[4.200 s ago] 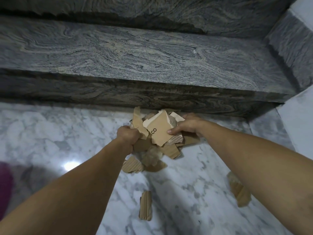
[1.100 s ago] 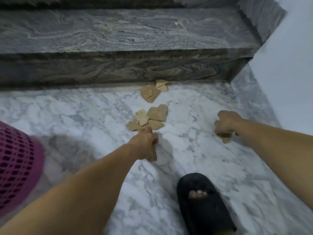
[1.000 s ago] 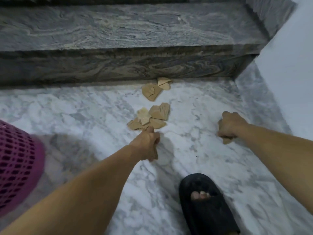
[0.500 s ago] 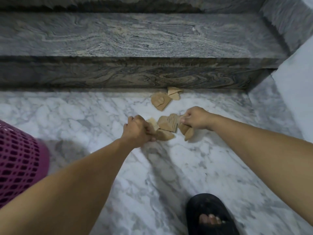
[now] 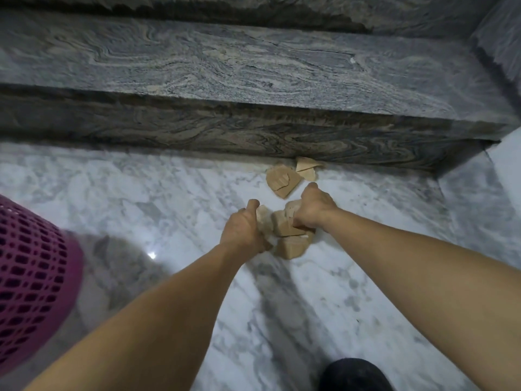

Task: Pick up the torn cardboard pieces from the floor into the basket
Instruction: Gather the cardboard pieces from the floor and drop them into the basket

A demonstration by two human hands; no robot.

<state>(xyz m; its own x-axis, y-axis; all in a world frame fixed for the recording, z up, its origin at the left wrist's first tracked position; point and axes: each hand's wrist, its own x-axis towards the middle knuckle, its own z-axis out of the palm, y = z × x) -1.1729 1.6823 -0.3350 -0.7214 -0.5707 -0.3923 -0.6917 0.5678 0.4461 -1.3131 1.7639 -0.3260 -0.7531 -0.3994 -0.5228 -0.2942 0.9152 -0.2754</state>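
Several torn brown cardboard pieces (image 5: 286,235) are bunched together on the white marble floor, pressed between both hands. My left hand (image 5: 244,231) grips the pile from the left, and my right hand (image 5: 313,208) closes on it from the right. A larger torn piece (image 5: 282,180) lies flat just beyond them, and two small pieces (image 5: 307,167) rest against the foot of the step. The magenta mesh basket (image 5: 31,280) stands at the left edge, only partly in view.
A dark grey granite step (image 5: 225,71) runs across the far side. A pale wall (image 5: 507,165) closes the right side. The toe of a black slipper (image 5: 355,375) shows at the bottom right on the marble floor (image 5: 141,198).
Both hands, which each gripped a stray piece apart from the pile a second ago, have come together and now squeeze the middle pieces into one bunch. The view has moved closer to the step.
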